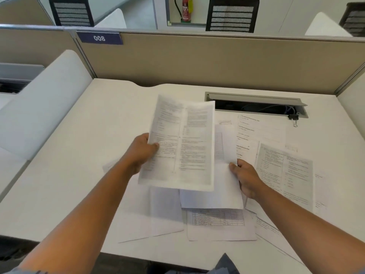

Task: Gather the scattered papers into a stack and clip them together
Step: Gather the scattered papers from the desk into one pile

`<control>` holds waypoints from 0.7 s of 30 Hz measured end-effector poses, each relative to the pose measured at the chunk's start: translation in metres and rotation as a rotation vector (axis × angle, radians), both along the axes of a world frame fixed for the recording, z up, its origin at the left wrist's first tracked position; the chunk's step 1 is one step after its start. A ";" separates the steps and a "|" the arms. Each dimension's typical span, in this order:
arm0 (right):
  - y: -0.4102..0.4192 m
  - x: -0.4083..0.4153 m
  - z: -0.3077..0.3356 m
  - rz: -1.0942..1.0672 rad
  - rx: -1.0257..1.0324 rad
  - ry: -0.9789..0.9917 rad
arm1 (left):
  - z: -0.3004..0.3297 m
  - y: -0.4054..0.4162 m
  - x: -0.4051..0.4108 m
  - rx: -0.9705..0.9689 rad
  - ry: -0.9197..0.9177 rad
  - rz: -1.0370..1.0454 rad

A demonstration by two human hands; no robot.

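Note:
My left hand (pixel 141 152) grips a printed two-column sheet (pixel 181 143) by its left edge and holds it lifted above the white desk (pixel 79 155). My right hand (pixel 246 177) pinches the right edge of a blank-looking sheet (pixel 221 186) that lies partly under the lifted one. Several more printed papers lie scattered flat: one with a table (pixel 219 218) near the front, a two-column page (pixel 286 173) to the right, and a form page (pixel 260 131) behind it. A black binder clip (pixel 293 118) sits at the back right by the cable slot.
An open grey cable tray (pixel 256 104) is sunk into the desk at the back. A beige partition (pixel 197 60) with a "008" label (pixel 99 38) closes the rear. White side dividers (pixel 39 107) flank the desk. Office chairs (pixel 232 15) stand beyond.

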State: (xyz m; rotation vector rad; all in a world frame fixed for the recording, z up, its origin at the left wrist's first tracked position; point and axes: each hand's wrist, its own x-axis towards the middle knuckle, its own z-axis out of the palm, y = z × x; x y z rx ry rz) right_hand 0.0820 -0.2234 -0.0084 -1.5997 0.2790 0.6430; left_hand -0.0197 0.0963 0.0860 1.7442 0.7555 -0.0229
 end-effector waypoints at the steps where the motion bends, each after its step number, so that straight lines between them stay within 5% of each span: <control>1: 0.003 0.000 0.002 0.004 0.025 -0.001 | -0.010 -0.005 0.000 -0.026 0.035 -0.016; 13: 0.017 -0.009 0.026 0.115 0.175 0.098 | -0.058 -0.049 -0.004 -0.398 0.145 0.061; 21: 0.020 -0.014 0.034 0.010 0.308 0.195 | -0.064 -0.059 -0.007 -0.351 0.074 0.086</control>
